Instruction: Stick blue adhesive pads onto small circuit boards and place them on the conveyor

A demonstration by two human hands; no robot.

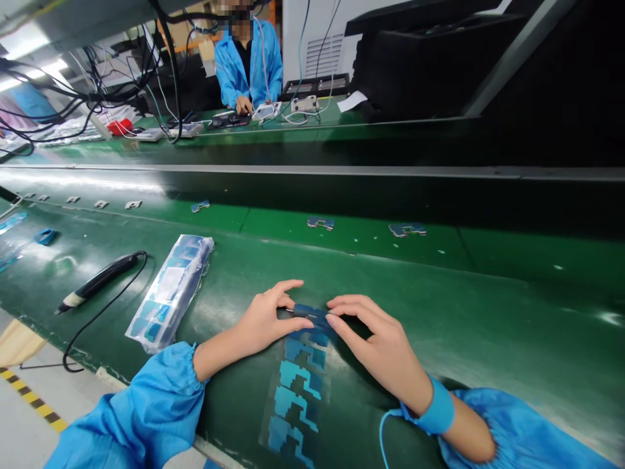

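Right now, both hands are meeting over a small dark blue board [315, 315], which is hovering around the far end of a clear strip of blue die-cut stickers [293, 384]; whether they are touching, I'm unable to tell. The left hand [267, 316] is pinching the board's left end between thumb and fingers, index finger pointing outward, while the right hand [383, 332] is gripping the right end with its fingertips. A blue wrist strap [438, 407] is circling the right wrist. Off to the left, a plastic-wrapped sticker pack [170, 290] is lying beside a corded black pen-shaped tool [100, 281]. Beyond, loose circuit boards [320, 224] are dotting the green belt [273, 229], and a blue-coated co-worker [266, 58] is standing across the line.
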